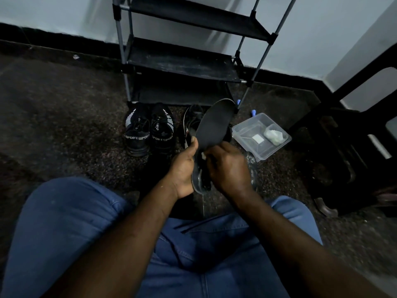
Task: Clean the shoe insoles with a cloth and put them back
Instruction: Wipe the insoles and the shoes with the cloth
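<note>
A dark insole (216, 123) stands upright above my knees. My left hand (184, 168) grips its heel end from the left, thumb along its edge. My right hand (228, 166) curls over the lower part of the insole, with a small bit of white cloth (203, 156) showing under the fingers. Behind the insole a black shoe (193, 119) lies on the floor, partly hidden. A pair of black shoes lettered SPORT (149, 130) stands to the left.
A clear plastic tub (261, 136) holding a crumpled white cloth sits on the floor at the right. A black shoe rack (184, 61) stands against the wall behind the shoes. Dark furniture (343, 151) fills the right side. My knees in blue jeans fill the foreground.
</note>
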{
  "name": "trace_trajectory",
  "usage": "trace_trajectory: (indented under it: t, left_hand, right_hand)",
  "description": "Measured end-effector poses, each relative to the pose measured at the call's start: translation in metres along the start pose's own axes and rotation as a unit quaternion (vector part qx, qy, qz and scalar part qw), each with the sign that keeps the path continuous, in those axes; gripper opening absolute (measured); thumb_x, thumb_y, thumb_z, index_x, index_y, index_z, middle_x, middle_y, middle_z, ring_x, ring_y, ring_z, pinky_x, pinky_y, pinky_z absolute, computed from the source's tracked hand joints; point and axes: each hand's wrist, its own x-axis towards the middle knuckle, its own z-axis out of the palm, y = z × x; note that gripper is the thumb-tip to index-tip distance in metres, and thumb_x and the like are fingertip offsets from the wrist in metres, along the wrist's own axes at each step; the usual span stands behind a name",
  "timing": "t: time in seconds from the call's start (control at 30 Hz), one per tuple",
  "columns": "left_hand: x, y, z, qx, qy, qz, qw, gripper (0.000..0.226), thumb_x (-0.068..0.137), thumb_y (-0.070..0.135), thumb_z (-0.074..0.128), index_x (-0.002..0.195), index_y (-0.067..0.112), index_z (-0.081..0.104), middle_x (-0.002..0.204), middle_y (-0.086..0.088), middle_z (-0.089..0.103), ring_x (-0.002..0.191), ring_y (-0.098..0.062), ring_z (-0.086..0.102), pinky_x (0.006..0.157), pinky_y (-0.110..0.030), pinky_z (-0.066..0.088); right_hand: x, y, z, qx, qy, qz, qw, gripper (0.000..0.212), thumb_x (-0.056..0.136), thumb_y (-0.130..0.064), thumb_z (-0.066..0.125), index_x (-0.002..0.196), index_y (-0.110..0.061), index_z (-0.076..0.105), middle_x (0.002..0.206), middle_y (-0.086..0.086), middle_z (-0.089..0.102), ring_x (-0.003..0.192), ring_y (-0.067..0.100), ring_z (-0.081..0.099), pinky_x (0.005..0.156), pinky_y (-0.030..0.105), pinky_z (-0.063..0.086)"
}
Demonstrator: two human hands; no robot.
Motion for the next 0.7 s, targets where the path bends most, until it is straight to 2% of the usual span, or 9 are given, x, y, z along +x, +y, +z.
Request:
trace_trajectory:
  t: [0.13,0.17,0.23,0.33,0.43,0.5,0.53,0.6,0.7]
  left_hand:
    - [-0.002,-0.002,0.003,0.001,-0.011,-0.005,1.0,0.058,0.105,0.054,0.035,0.117,0.013,0.074,0.112,-0.012,0.074,0.097,-0.025,0.073,0.081,-0.036,0.061]
    - [-0.002,-0.002,0.003,0.001,-0.006,-0.005,1.0,0.059,0.105,0.054,0.034,0.114,0.014,0.076,0.109,-0.011,0.075,0.095,-0.023,0.073,0.08,-0.034,0.061]
    - [-0.002,-0.001,0.001,0.012,0.009,-0.007,1.0,0.061,0.103,0.059,0.036,0.124,0.014,0.071,0.109,-0.009,0.075,0.097,-0.021,0.072,0.083,-0.034,0.057]
    - [0.0,-0.001,-0.001,0.014,0.032,-0.003,0.999,0.063,0.1,0.062,0.042,0.131,0.015,0.068,0.117,-0.011,0.072,0.104,-0.024,0.07,0.088,-0.037,0.054]
    - [0.0,-0.001,0.001,-0.006,0.008,-0.004,1.0,0.057,0.105,0.055,0.036,0.116,0.014,0.075,0.112,-0.011,0.073,0.098,-0.023,0.072,0.088,-0.037,0.057]
    - [-0.001,-0.002,0.003,0.009,0.007,-0.008,1.0,0.056,0.106,0.053,0.033,0.116,0.013,0.071,0.105,-0.011,0.075,0.091,-0.023,0.074,0.078,-0.036,0.062]
    - [-0.002,-0.003,0.003,0.014,0.011,-0.008,1.0,0.056,0.106,0.054,0.034,0.119,0.013,0.069,0.107,-0.011,0.075,0.093,-0.023,0.074,0.08,-0.037,0.061]
    - [-0.003,-0.002,0.003,0.014,0.022,-0.006,1.0,0.057,0.104,0.058,0.037,0.123,0.013,0.068,0.111,-0.011,0.073,0.101,-0.023,0.071,0.088,-0.036,0.057]
    - [-0.001,0.001,-0.001,0.021,0.045,-0.005,0.999,0.058,0.097,0.063,0.046,0.118,0.014,0.07,0.103,-0.011,0.073,0.093,-0.024,0.071,0.076,-0.033,0.058]
  right_hand:
    - [0.015,0.009,-0.008,-0.016,0.039,0.072,0.997,0.01,0.089,-0.019,0.063,0.09,-0.013,0.072,0.089,0.005,0.063,0.071,0.027,0.061,0.062,0.04,0.053]
    - [0.012,0.006,-0.007,-0.014,0.036,0.059,0.997,0.01,0.089,-0.019,0.064,0.089,-0.013,0.072,0.089,0.005,0.063,0.071,0.026,0.061,0.062,0.038,0.052]
    - [0.001,-0.006,-0.003,-0.005,0.008,0.01,1.0,0.011,0.088,-0.02,0.064,0.087,-0.013,0.073,0.086,0.006,0.063,0.069,0.027,0.061,0.059,0.036,0.049]
    - [-0.005,-0.009,0.0,-0.004,-0.032,-0.035,0.999,0.017,0.089,-0.022,0.059,0.088,-0.012,0.074,0.086,0.008,0.064,0.07,0.031,0.061,0.057,0.041,0.051]
    - [0.012,0.005,-0.002,-0.016,0.014,0.011,1.0,0.012,0.089,-0.021,0.062,0.087,-0.013,0.072,0.087,0.007,0.064,0.072,0.029,0.062,0.06,0.04,0.05]
    - [0.017,0.008,-0.004,-0.023,0.035,0.056,0.998,0.012,0.087,-0.02,0.062,0.086,-0.014,0.071,0.085,0.006,0.063,0.069,0.027,0.061,0.058,0.038,0.05]
    - [0.016,0.004,-0.004,-0.024,0.039,0.063,0.997,0.013,0.087,-0.021,0.06,0.086,-0.014,0.071,0.085,0.006,0.063,0.068,0.027,0.061,0.057,0.036,0.049]
    - [0.006,-0.007,0.0,-0.011,0.031,0.034,0.999,0.019,0.087,-0.023,0.055,0.083,-0.013,0.07,0.083,0.006,0.062,0.066,0.027,0.059,0.055,0.034,0.044]
    - [-0.007,-0.019,0.006,0.004,0.009,-0.043,0.999,0.018,0.085,-0.02,0.055,0.078,-0.011,0.069,0.075,0.008,0.059,0.06,0.028,0.056,0.051,0.036,0.042]
